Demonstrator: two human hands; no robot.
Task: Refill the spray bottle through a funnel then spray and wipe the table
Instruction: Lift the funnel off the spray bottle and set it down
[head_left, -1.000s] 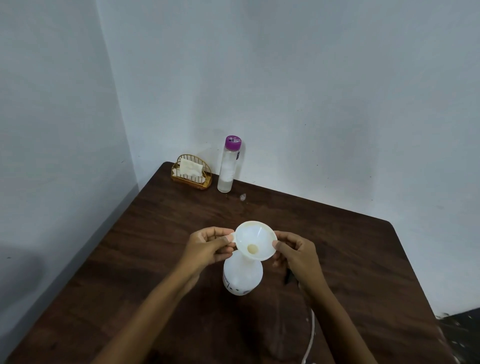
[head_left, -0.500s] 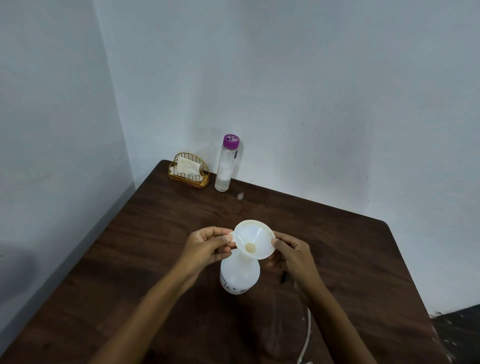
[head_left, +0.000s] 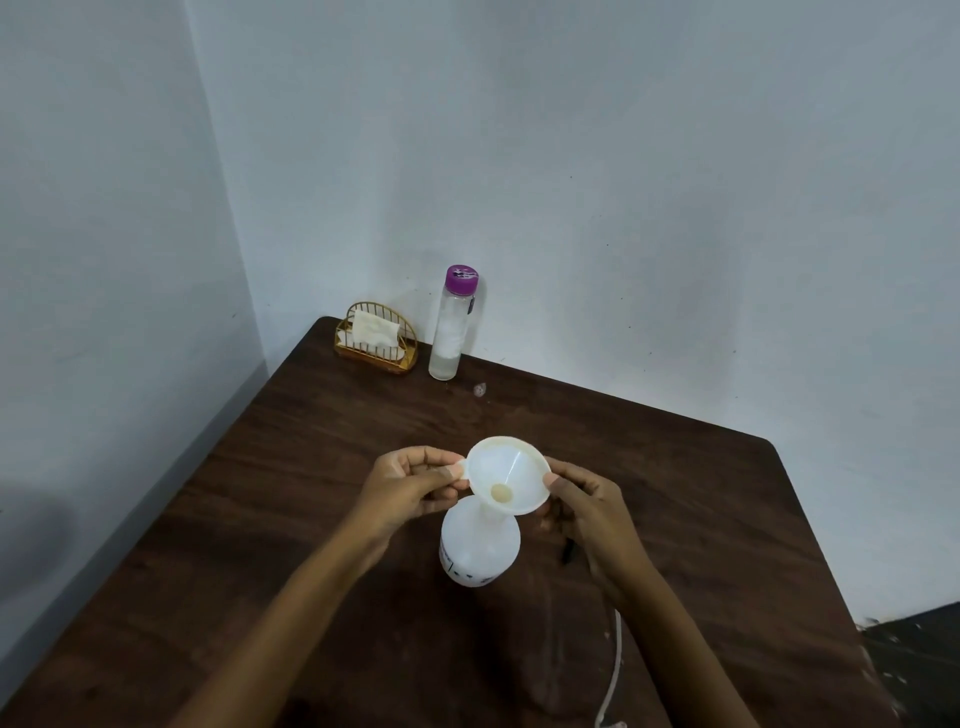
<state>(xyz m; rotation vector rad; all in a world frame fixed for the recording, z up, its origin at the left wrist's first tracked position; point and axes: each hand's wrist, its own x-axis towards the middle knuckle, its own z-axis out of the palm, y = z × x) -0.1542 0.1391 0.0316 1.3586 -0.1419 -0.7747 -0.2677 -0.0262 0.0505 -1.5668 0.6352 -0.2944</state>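
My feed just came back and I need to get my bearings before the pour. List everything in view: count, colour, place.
table: 1, dark brown wood, set in the wall corner
funnel: 1, white, mid-table, spout in the spray bottle's neck
spray bottle: 1, white, upright under the funnel
clear bottle: 1, clear with purple cap, upright at the far edge
wire holder: 1, gold, far corner, left of the clear bottle
cloth: 1, white, in the wire holder
small bit: 1, pale, just in front of the clear bottle; too small to identify
tube: 1, white, near edge by the right forearm
left hand: pinches the funnel's tab
right hand: pinches the funnel's opposite rim
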